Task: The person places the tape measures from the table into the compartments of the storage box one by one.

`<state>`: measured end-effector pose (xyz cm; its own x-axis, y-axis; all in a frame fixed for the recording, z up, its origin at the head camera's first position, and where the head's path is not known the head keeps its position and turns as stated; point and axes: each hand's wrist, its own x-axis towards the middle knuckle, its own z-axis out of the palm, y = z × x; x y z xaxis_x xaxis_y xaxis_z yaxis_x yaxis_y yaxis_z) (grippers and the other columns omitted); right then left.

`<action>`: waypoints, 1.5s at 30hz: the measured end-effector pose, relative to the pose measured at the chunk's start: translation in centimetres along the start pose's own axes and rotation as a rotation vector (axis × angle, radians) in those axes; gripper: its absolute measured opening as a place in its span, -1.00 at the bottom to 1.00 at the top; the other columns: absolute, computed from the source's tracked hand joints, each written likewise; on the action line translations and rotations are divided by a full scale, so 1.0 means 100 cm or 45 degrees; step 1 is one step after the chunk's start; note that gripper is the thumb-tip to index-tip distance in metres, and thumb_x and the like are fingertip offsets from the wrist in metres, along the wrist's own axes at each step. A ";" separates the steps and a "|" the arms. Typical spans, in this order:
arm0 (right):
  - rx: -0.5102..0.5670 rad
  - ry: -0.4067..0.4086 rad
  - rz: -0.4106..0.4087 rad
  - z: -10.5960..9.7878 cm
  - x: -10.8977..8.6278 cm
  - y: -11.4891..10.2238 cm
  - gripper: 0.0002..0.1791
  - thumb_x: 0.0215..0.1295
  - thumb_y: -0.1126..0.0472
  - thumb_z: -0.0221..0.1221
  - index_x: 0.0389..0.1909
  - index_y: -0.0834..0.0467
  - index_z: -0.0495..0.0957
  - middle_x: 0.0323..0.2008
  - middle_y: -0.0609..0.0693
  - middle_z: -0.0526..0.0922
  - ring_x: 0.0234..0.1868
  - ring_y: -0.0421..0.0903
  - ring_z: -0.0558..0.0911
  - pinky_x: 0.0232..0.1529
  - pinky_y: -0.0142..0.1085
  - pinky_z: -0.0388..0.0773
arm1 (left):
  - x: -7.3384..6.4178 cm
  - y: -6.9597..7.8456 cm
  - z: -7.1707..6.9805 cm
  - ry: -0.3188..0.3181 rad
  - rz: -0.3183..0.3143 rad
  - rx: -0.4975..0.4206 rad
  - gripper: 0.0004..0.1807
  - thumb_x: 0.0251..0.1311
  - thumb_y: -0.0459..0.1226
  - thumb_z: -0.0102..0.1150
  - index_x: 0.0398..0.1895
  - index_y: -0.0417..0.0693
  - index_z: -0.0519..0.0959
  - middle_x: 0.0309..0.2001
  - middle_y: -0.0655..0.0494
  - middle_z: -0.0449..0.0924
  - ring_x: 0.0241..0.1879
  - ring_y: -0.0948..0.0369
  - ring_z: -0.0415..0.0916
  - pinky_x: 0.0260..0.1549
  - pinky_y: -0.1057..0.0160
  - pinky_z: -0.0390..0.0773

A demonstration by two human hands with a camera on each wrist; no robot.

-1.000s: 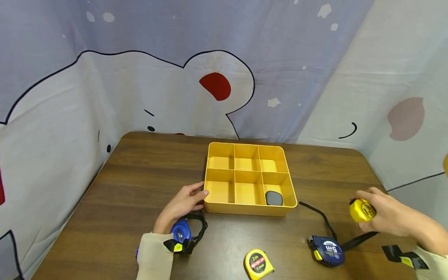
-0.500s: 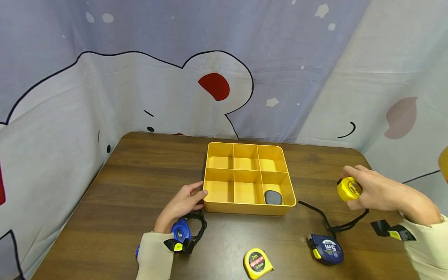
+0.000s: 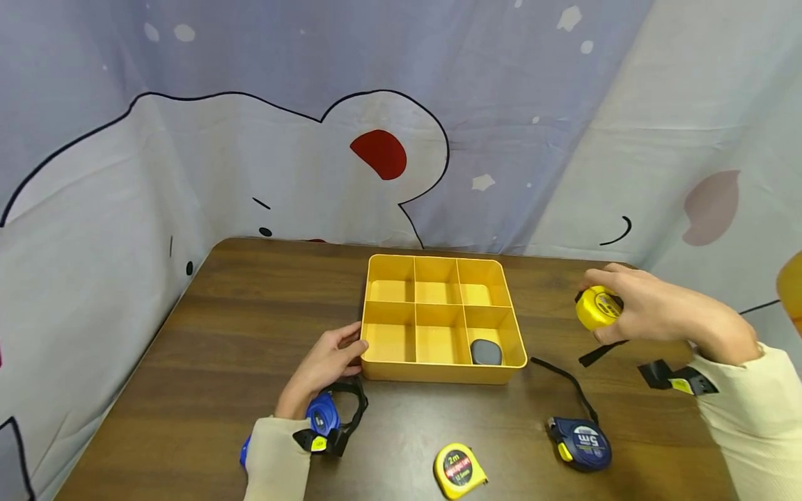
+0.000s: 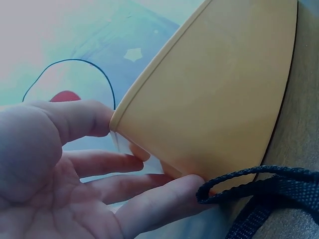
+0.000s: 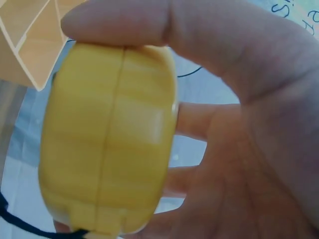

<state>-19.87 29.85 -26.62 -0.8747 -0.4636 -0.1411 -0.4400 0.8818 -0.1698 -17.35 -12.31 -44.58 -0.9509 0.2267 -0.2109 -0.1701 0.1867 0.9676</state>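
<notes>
My right hand [image 3: 651,306] grips a yellow tape measure [image 3: 598,308] above the right of the table, its black wrist strap [image 3: 601,353] hanging below. In the right wrist view, the yellow case [image 5: 107,134] sits between thumb and fingers. My left hand [image 3: 326,362] touches the left side of a yellow six-compartment box [image 3: 432,374]. In the left wrist view its thumb tip is at the rim's corner, with fairly straight fingers against the outer wall [image 4: 214,99]. A grey rounded object [image 3: 486,352] lies in the box's front right compartment.
A dark blue tape measure [image 3: 583,443] with a black strap lies at front right. A yellow 2m tape measure [image 3: 457,470] lies front centre. Beside the left wrist is a blue tape measure [image 3: 323,413] with a strap; another blue piece [image 3: 244,452] is mostly hidden by the sleeve.
My right hand has carried the yellow tape measure leftward and away from me, toward the box. Its strap has moved clear of the dark blue tape measure. The left hand stays at the box.
</notes>
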 end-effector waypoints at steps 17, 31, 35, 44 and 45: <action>0.048 0.076 -0.075 -0.020 0.022 -0.041 -0.41 -0.21 0.18 0.35 -0.01 -0.05 0.49 -0.01 -0.02 0.40 -0.28 -0.12 0.46 -0.32 -0.30 0.44 | 0.000 -0.002 -0.002 -0.108 0.051 0.019 -0.40 0.33 -0.27 -0.07 0.40 -0.11 0.05 0.30 -0.19 0.19 0.14 -0.07 0.36 -0.10 -0.01 0.52; 0.068 0.168 -0.126 -0.027 0.039 -0.072 -0.27 -0.16 0.20 0.29 0.17 -0.15 0.40 0.19 -0.07 0.21 -0.08 -0.05 0.42 -0.18 -0.23 0.38 | 0.001 -0.002 -0.003 -0.112 0.031 0.010 -0.40 0.34 -0.28 -0.09 0.40 -0.11 0.04 0.32 -0.19 0.15 0.15 -0.08 0.35 -0.11 0.01 0.53; 0.068 0.188 -0.168 -0.028 0.044 -0.078 -0.28 -0.14 0.18 0.29 0.19 -0.11 0.40 0.20 -0.03 0.21 -0.07 -0.03 0.41 -0.18 -0.22 0.35 | 0.002 -0.002 -0.002 -0.111 0.029 0.015 -0.40 0.33 -0.25 -0.06 0.40 -0.12 0.05 0.33 -0.17 0.14 0.15 -0.08 0.35 -0.12 0.02 0.54; 0.082 0.174 -0.227 -0.033 0.057 -0.098 -0.26 -0.12 0.13 0.29 0.22 -0.13 0.37 0.22 -0.05 0.19 -0.14 -0.04 0.42 -0.21 -0.26 0.34 | 0.002 -0.001 -0.002 -0.093 0.020 0.022 -0.39 0.31 -0.26 -0.05 0.39 -0.13 0.06 0.29 -0.20 0.21 0.11 -0.08 0.39 -0.15 0.03 0.55; 0.087 0.167 -0.226 -0.033 0.058 -0.101 -0.26 -0.12 0.12 0.29 0.22 -0.15 0.37 0.22 -0.07 0.19 -0.14 -0.05 0.42 -0.21 -0.26 0.35 | 0.002 -0.001 -0.002 -0.088 0.021 0.024 -0.39 0.31 -0.26 -0.05 0.39 -0.13 0.07 0.28 -0.20 0.22 0.11 -0.07 0.40 -0.15 0.03 0.56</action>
<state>-21.18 18.56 -22.50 -0.8058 -0.5917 0.0245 -0.5784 0.7774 -0.2470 -17.60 -12.52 -44.66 -0.9331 0.2956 -0.2047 -0.1489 0.2005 0.9683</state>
